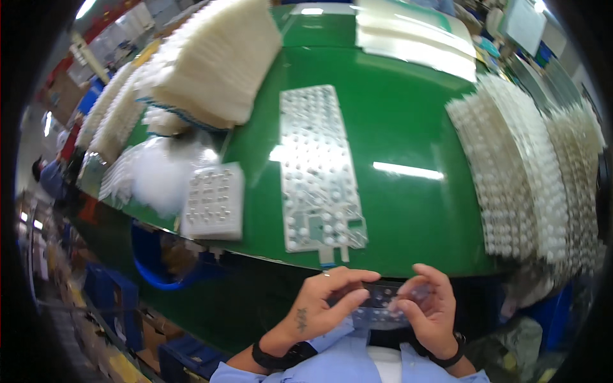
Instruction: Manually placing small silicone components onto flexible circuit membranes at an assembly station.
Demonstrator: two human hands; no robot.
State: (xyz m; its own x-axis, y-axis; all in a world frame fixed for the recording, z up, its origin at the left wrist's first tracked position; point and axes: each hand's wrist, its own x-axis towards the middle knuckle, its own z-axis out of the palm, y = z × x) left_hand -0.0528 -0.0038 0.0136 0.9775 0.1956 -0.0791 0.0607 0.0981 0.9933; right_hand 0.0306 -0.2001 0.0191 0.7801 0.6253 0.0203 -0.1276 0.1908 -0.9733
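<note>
A clear plastic sheet with small pale dots point(382, 313) is held low in front of my body, off the near edge of the green table. My left hand point(324, 305) grips its left side, thumb and index finger stretched along it. At the opposite side, my right hand point(431, 313) has its thumb on the sheet and its index finger curled above; its other fingertips are partly hidden. Beyond both hands, a long silvery flexible circuit sheet point(316, 156) lies flat on the table, covered in round white dots. Its short tails point toward me.
Tall stacks of whitish dotted sheets stand at the left point(214, 64) and right point(504, 166) of the green table point(408, 210). A block of small white cards point(214, 203) sits near the left edge, beside a cloudy plastic bag point(163, 179). Flat white sheets point(415, 38) lie at the back.
</note>
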